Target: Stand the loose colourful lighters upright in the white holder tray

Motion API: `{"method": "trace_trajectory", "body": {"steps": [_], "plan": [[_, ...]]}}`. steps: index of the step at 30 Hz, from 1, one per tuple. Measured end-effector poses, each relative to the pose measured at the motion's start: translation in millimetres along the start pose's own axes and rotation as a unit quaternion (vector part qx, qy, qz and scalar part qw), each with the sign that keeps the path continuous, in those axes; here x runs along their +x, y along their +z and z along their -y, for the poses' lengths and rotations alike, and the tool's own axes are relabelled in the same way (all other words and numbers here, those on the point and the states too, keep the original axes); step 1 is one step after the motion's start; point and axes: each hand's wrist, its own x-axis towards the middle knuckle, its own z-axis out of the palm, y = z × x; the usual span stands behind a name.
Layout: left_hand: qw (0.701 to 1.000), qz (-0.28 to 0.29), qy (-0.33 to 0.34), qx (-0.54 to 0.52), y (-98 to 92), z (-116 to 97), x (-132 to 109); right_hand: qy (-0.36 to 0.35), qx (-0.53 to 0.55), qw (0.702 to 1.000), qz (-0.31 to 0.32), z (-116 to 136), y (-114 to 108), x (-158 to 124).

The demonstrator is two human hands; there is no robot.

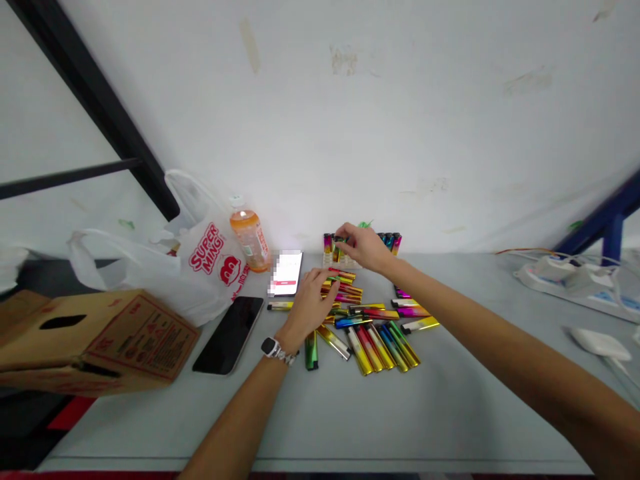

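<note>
A: Clock's centering on the loose lighters (377,313). Right hand (367,247)?

B: Hovering at 12, forearm running from 4, fingers pointing to 9. Thumb and fingertips sitting close together by an upright lighter (337,253); can't tell if they're clamping it.

A: Left hand (311,300)?

B: Hanging over the 10 o'clock side, forearm running from 7, fingers spreading apart and pointing to 1. Can't tell about contact.

A: Edges?

B: Wall (425,133) standing just behind the clear tray (328,261) at 12. Black phone (229,337) lying at 9, power strip (575,283) at 3. Tabletop (450,413) stretching widely toward its front edge at 6.

A: Axes?

B: Tray ones standing upright. Front row (381,348) lying 11-to-5, gold ends pointing to 5. Green lighter (311,350) running 12-to-6, dark cap facing 6.
</note>
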Motion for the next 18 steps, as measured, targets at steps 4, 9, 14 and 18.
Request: {"method": "trace_trajectory", "body": {"steps": [4, 9, 14, 18], "plan": [[1.000, -0.001, -0.016, 0.018, 1.7, 3, 0, -0.012, -0.153, 0.987, 0.052, -5, 11, 27], [0.999, 0.014, -0.028, 0.033, 2.2, 1, -1, -0.013, -0.220, 0.971, 0.089, -10, 18, 36], [0.998, 0.012, -0.051, 0.039, 3.2, -2, -2, 0.001, -0.213, 0.973, 0.087, -15, 17, 36], [0.998, 0.012, -0.055, 0.035, 4.2, -4, -3, 0.016, -0.204, 0.976, 0.076, -19, 18, 37]]}}
